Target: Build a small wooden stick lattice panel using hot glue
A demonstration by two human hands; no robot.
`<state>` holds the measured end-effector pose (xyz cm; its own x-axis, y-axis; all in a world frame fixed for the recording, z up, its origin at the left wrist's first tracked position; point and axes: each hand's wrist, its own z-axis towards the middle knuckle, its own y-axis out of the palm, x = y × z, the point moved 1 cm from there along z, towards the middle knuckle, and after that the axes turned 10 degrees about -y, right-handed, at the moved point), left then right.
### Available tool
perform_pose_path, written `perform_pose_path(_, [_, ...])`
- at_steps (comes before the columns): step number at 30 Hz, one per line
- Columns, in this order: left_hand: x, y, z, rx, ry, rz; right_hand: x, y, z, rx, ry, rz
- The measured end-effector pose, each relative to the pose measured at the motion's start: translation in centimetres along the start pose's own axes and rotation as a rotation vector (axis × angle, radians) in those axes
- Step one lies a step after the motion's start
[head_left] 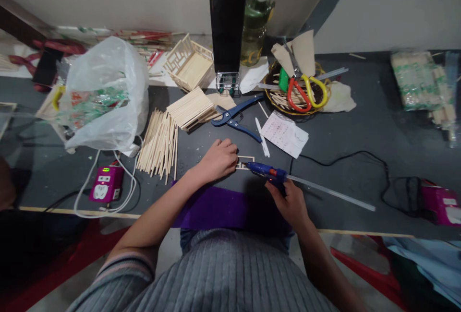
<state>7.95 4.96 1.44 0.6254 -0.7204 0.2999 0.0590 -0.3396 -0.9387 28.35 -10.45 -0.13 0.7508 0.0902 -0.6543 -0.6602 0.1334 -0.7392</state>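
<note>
My left hand [219, 159] is closed, its curled fingers on the left end of a small frame of thin wooden sticks [249, 158] lying on the table. The hand hides that end of the frame. In my right hand [293, 206] is a blue hot glue gun [264, 169], gripped by its handle, with a long clear glue stick [334, 193] running out of its back. The gun's nozzle is at the frame, just right of my left fingers; I cannot tell whether it touches. A purple cloth [216, 209] lies at the table edge below both hands.
Loose wooden sticks [158, 144], a stick panel [190, 108] and blue cutters [237, 115] lie beyond my hands. A phone [227, 31] stands upright behind them. Scissors rest on a basket [317, 110]. A plastic bag [108, 91] and purple power sockets [105, 185] are leftward; a black cable [345, 158] runs right.
</note>
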Motion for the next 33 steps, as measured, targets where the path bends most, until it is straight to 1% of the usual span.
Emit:
perform_pose_path(2, [0.0, -0.1, 0.0, -0.005, -0.003, -0.02, 0.0, 0.0, 0.0, 0.006, 0.003, 0.023])
perform_pose_path(6, [-0.2, -0.3, -0.5, -0.003, -0.018, -0.066, 0.2, 0.2, -0.2, -0.023, 0.03, 0.059])
perform_pose_path(11, [-0.5, -0.2, -1.7, 0.066, -0.053, -0.12, 0.2, 0.2, -0.2, -0.007, 0.022, 0.063])
perform_pose_path(14, [-0.8, 0.2, -2.1, 0.078, -0.088, -0.139, 0.2, 0.2, -0.2, 0.01, -0.007, 0.057])
perform_pose_path(17, [-0.9, 0.4, -2.1, 0.077, -0.095, -0.13, 0.3, 0.2, -0.2, 0.006, -0.018, 0.051])
perform_pose_path(30, [-0.5, 0.4, -1.1, 0.065, -0.05, -0.026, 0.3, 0.0, -0.3, 0.026, -0.025, 0.009])
perform_pose_path(33, [-0.5, 0.2, -1.3, 0.079, -0.056, -0.031, 0.2, -0.2, -0.2, 0.034, -0.037, 0.008])
